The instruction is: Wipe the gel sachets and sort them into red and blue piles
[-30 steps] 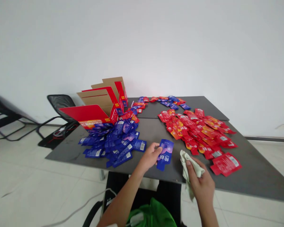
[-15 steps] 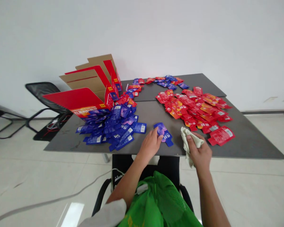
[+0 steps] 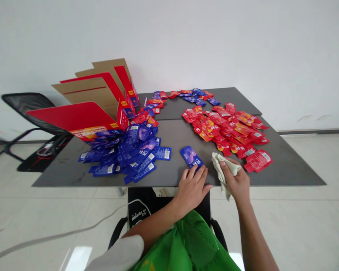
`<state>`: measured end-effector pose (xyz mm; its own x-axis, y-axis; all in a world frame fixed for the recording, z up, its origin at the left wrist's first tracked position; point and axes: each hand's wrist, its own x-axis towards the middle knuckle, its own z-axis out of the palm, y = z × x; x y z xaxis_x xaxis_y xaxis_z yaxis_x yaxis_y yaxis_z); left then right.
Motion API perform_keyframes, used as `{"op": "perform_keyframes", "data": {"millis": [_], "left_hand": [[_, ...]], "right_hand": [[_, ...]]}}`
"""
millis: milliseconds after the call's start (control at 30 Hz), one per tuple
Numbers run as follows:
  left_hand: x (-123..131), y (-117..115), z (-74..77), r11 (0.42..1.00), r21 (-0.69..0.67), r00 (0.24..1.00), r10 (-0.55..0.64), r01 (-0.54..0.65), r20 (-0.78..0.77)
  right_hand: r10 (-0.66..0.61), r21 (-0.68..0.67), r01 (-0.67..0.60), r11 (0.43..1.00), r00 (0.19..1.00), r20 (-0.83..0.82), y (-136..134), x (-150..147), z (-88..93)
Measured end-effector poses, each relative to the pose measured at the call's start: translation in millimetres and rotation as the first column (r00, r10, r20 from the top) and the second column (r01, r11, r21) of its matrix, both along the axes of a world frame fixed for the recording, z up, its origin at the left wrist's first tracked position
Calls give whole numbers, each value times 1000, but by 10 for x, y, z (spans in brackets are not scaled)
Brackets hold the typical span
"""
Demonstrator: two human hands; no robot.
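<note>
A single blue pouch [image 3: 190, 155] lies flat near the table's front edge, its spout end tilted toward me. Over that near end rest the fingertips of my left hand [image 3: 192, 188], the fingers stretched out and the palm down; they hide the spout. My right hand [image 3: 237, 180] is closed round a crumpled pale cloth [image 3: 222, 171], held at the table edge to the right of the pouch. Beyond it spreads a heap of red pouches [image 3: 223, 126], one of them lying closest to my right hand. To the left is a pile of blue pouches [image 3: 132, 150].
Open red cardboard boxes [image 3: 96, 118] stand in a row on the grey table's [image 3: 288, 165] left side. Mixed red and blue pouches [image 3: 197, 96] lie in an arc at the back. A black mesh chair [image 3: 31, 109] is at the left, and a cable [image 3: 73, 233] crosses the floor.
My left hand has slid from the pouch's left side to its near end, fingers now flattened. The right hand still grips the cloth. The whole view has shifted slightly.
</note>
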<state>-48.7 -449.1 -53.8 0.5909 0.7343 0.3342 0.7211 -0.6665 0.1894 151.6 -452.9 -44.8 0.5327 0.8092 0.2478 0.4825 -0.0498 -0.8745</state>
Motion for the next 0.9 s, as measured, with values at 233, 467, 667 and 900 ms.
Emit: {"op": "perform_keyframes", "data": {"millis": [233, 467, 667, 900], "left_hand": [[-205, 81, 38, 996, 49, 996, -81, 79, 44], [-520, 7, -52, 993, 62, 989, -103, 97, 108], [-575, -49, -168, 985, 151, 986, -105, 84, 132], [-581, -5, -223, 982, 172, 979, -109, 78, 175]], "right_hand": [[-27, 10, 27, 1000, 1000, 12, 11, 2, -52], [70, -8, -71, 997, 997, -18, 39, 63, 35], [243, 159, -286, 945, 939, 243, 298, 30, 372], [627, -197, -784, 589, 289, 724, 670, -385, 306]]}}
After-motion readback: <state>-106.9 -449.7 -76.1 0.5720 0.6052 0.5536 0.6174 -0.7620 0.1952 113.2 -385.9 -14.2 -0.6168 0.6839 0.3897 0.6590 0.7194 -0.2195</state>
